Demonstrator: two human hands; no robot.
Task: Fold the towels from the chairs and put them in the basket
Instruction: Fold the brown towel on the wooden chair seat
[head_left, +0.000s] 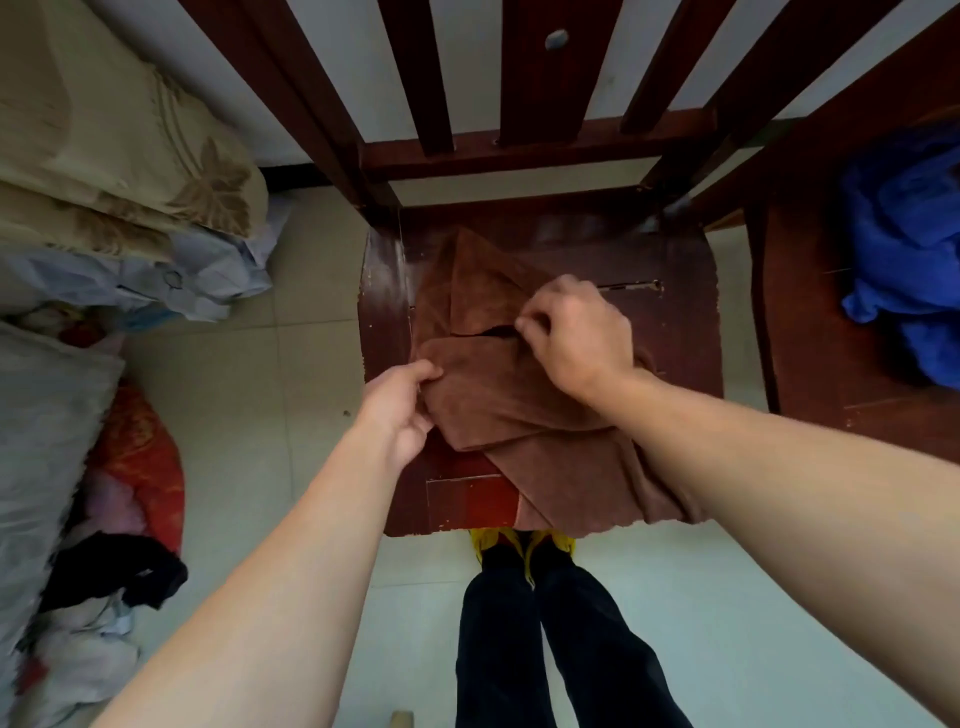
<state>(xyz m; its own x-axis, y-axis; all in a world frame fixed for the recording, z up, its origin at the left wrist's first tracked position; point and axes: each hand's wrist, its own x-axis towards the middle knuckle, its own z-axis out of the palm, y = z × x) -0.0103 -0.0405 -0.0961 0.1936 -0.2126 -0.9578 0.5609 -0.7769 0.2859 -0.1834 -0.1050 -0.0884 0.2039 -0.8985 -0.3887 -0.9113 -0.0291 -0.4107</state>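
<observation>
A brown towel (498, 395) lies partly folded on the seat of a dark wooden chair (675, 332), one corner hanging over the seat's front edge. My left hand (400, 410) pinches the towel's left edge. My right hand (576, 338) grips a fold near the towel's middle. A blue towel (904, 249) lies crumpled on a second wooden chair (810, 374) at the right. No basket is in view.
Beige bedding (119, 145) and pale bags (197, 275) pile up at the left, with red cloth (140, 457) and dark clothing (114, 571) below them. My legs and yellow shoes (524, 543) stand on the tiled floor (291, 415) in front of the chair.
</observation>
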